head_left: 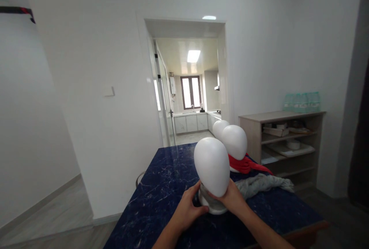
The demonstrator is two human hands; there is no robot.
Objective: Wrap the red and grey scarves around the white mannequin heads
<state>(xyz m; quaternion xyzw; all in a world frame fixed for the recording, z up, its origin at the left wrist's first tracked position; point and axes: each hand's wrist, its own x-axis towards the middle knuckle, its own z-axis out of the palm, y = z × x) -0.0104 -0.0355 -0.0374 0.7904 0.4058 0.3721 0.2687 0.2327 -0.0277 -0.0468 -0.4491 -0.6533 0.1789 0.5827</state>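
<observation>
A smooth, white, egg-shaped foam mannequin head (211, 171) stands upright on its pale round base just below the frame's centre, on the dark blue marbled tabletop (161, 191), bare and featureless.

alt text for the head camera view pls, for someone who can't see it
Two bare hands, left hand and right hand, grip the base of a blank white mannequin head standing on a dark blue marble table. Behind it stand two more white heads, one wearing a red scarf, beside a crumpled grey cloth.
</observation>
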